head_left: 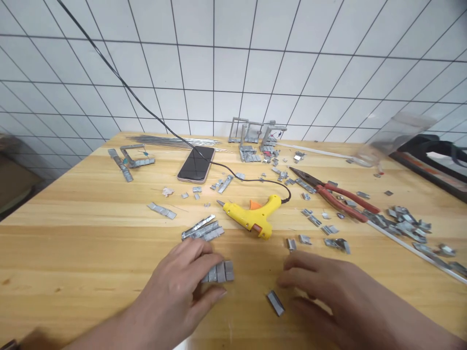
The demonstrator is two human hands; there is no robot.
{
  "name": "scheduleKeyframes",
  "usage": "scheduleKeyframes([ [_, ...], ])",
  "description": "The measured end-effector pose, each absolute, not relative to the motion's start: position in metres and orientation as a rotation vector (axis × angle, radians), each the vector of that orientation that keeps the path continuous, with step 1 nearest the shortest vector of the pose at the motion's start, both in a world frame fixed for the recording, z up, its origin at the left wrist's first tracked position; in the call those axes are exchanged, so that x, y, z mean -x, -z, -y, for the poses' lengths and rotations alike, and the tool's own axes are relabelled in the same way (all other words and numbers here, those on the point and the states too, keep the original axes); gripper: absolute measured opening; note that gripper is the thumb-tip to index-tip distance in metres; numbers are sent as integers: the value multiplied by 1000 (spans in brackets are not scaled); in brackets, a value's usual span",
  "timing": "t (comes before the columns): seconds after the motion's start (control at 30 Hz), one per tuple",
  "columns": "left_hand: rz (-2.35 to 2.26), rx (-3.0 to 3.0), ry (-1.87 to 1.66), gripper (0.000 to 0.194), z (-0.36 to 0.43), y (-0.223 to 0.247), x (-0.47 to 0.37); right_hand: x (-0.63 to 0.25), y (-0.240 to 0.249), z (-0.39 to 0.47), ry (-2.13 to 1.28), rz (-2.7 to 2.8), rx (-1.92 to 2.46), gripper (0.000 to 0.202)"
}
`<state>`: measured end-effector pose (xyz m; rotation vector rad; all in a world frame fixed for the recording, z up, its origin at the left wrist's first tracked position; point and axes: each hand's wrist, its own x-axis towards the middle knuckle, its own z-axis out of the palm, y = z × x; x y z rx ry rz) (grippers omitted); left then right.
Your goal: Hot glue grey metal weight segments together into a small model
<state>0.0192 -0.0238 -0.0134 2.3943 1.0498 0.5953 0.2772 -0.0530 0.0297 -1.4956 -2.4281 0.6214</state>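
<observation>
My left hand point(182, 282) is curled around a short row of grey metal clips point(221, 271), whose right end sticks out past the index finger. The thumb is bent below the row, and the fingers cover its other end. To the right, my right hand point(328, 291) hovers low with bent fingers apart and nothing seen between them. A single channel-shaped metal clip point(275, 303) lies just left of its fingertips, not in its grasp. Behind the left hand rest several joined metal strips point(204, 228). Two small clips, one of them a loose clip point(291, 244), lie beyond the right fingers.
A yellow glue gun point(251, 217) lies mid-table, its black cable crossing a phone point(196, 164). Red-handled pliers point(335, 194) and a heap of metal clips point(408, 223) are at right. Small metal frames point(270, 138) stand near the tiled wall, with thin wires point(171, 141) left of them.
</observation>
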Motion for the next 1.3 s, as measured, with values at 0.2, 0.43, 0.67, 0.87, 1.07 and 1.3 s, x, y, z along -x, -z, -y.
scheduleKeyframes([
  [0.2,-1070,-2418,-560,22,24,11,-20,-248,-25,55,-739,2775,1635,17],
  [0.43,-1056,-2427,-576,25,25,12,-16,-254,-23,54,-902,2335,1533,27],
  [0.67,-1048,-2407,-613,27,25,16,-14,-254,-17,52,-1299,1994,1573,24],
  [0.87,-1021,-2383,-655,26,23,15,-12,-252,-28,53,-1176,2349,1455,36],
  [1.07,-1003,-2228,-890,28,17,9,-5,-256,-30,55,-1211,2434,1297,31],
  [1.3,-1050,-2194,-1008,28,13,2,-2,-264,-20,58,-948,2065,1394,16],
])
